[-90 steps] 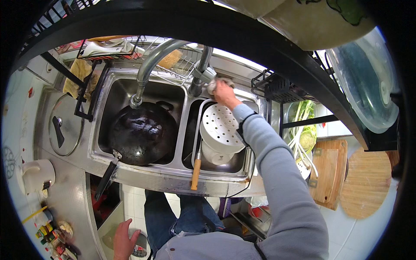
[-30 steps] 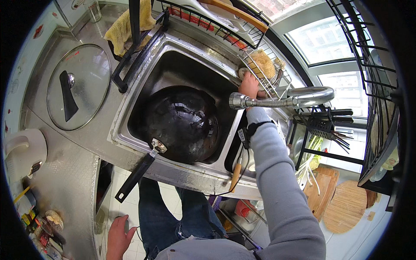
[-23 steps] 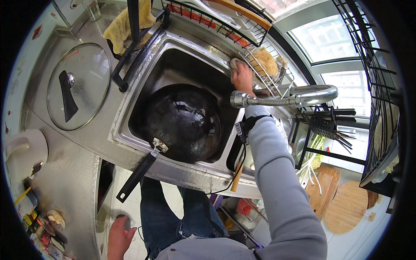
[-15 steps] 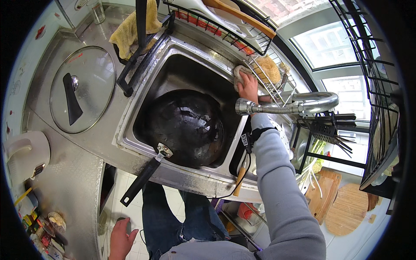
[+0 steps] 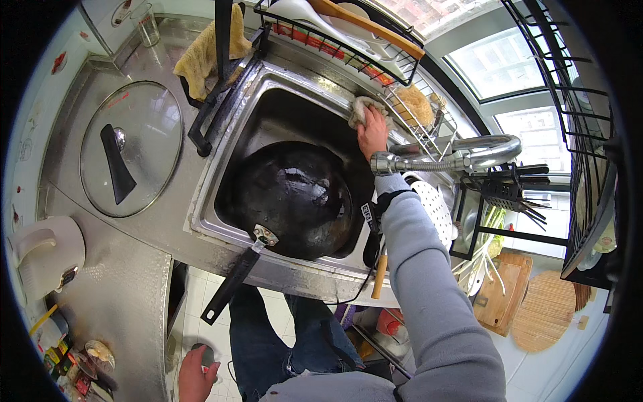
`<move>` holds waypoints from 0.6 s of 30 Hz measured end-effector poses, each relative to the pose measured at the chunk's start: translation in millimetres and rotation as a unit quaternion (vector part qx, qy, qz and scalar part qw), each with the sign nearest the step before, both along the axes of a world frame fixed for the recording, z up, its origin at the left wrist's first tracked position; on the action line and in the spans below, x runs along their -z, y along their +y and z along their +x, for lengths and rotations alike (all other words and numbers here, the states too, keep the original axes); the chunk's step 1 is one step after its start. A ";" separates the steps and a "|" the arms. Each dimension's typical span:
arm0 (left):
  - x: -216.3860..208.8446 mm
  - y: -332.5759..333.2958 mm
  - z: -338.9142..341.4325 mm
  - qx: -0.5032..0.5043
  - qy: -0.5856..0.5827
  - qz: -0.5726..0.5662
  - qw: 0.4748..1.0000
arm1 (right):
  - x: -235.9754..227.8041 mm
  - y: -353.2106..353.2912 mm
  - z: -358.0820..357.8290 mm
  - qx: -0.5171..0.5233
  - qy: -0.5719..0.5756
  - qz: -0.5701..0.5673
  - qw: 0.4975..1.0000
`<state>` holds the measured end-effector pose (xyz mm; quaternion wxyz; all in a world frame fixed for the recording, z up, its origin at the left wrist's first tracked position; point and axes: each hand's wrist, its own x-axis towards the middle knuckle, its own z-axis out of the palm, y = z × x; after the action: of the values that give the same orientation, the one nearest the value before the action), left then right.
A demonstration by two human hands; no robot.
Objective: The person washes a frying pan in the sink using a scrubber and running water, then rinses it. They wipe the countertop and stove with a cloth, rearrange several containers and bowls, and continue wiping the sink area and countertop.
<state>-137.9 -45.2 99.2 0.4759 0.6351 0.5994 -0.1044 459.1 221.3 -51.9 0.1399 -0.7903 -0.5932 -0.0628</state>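
Note:
My right hand (image 5: 373,134) is closed over a crumpled greyish dishcloth (image 5: 362,111) at the sink's back rim, near the tap (image 5: 462,157). Below that arm, the black wok (image 5: 288,201) rests face down in the sink basin (image 5: 268,110). Its black handle (image 5: 234,285) sticks out over the front rim toward me. Down at the lower left, my left hand (image 5: 195,376) hangs beside my legs, well away from the sink. Its fingers curl around a small dark, rounded thing (image 5: 206,354) whose kind I cannot make out.
A glass lid (image 5: 151,151) lies left of the sink, near a yellow cloth (image 5: 207,57) on a black rack. A white appliance (image 5: 50,254) stands at far left. Wire racks (image 5: 335,40) line the back. Cutting boards (image 5: 502,295) and a perforated white colander (image 5: 432,208) are at right.
My right hand and the dishcloth have shifted slightly left along the back rim. The whole view has also moved a little; the wok stays in the basin.

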 end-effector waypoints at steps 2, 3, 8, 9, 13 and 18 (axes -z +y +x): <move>0.6 -0.8 -3.7 -0.007 -0.016 0.010 1.000 | 10.9 10.3 -4.7 -0.066 0.014 0.109 0.992; 0.8 -0.2 -5.4 -0.011 -0.024 0.016 1.000 | 16.8 17.9 -8.9 -0.071 0.031 0.124 0.989; -0.6 7.4 -10.6 -0.013 -0.019 -0.003 1.000 | 30.9 55.3 -33.6 0.009 0.080 0.134 0.988; -1.6 9.6 -12.3 -0.020 -0.019 -0.008 1.000 | 30.5 61.2 -39.0 0.017 0.084 0.139 0.987; -1.2 16.3 -21.9 -0.008 -0.014 0.006 1.000 | 21.2 80.0 -60.6 0.067 0.113 0.116 0.984; 4.2 22.7 -32.2 -0.013 -0.014 -0.006 1.000 | 6.3 102.4 -91.7 0.102 0.168 0.050 0.979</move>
<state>-170.0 -22.6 95.0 0.4890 0.6261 0.6002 -0.0932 367.4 323.7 -58.2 0.2692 -0.8383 -0.4734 0.0273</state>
